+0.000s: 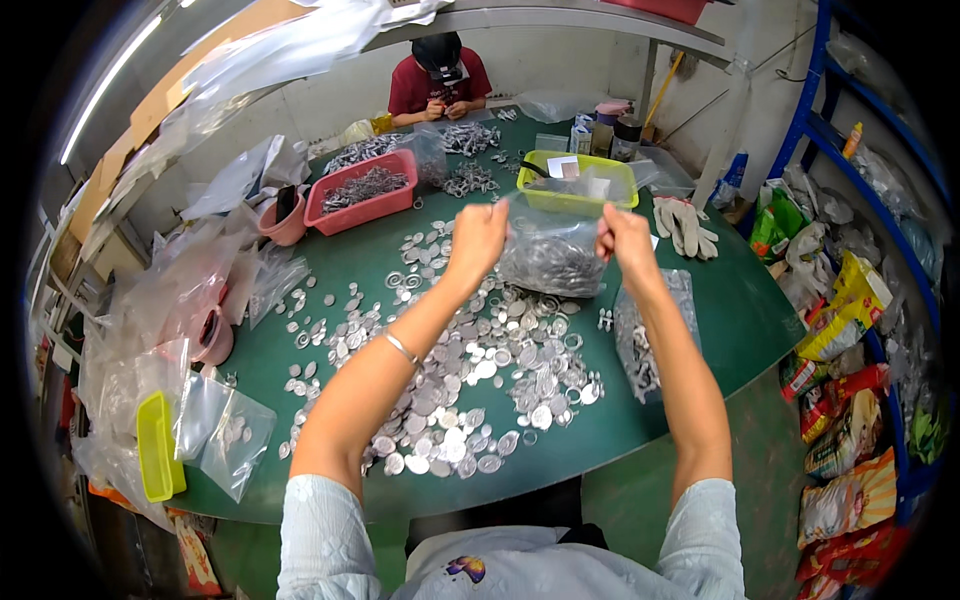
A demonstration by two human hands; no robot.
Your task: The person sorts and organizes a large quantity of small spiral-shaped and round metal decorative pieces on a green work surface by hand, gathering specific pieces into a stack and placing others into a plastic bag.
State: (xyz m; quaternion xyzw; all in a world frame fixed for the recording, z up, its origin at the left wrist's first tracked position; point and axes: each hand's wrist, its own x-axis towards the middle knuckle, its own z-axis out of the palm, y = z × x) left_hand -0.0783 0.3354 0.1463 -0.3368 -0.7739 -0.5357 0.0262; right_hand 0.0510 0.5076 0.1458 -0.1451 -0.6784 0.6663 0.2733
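Head view: clear plastic bag raised above green tabletop, stretched between both hands at its upper edge. Left hand pinching the bag's top left corner, fingers pressed together on the film; right hand pinching the top right corner the same way. Bag hanging just below and between the two hands, its lower half filled with small silvery metal pieces. Thin bracelet on the left forearm.

Under the bag and toward the near edge, wide spread of flat silvery metal discs and rings loose on the tabletop. Second clear bag of metal parts lying flat below the right forearm, close to the spread. Just behind the raised bag, yellow-green bin; to its right, pair of light work gloves. Pink basket with grey metal parts behind and left of the left hand, well apart from it. Near left corner: yellow-green tray beside empty clear bags.

Far side of the tabletop: another person in a red shirt, seated, hands together over small parts.
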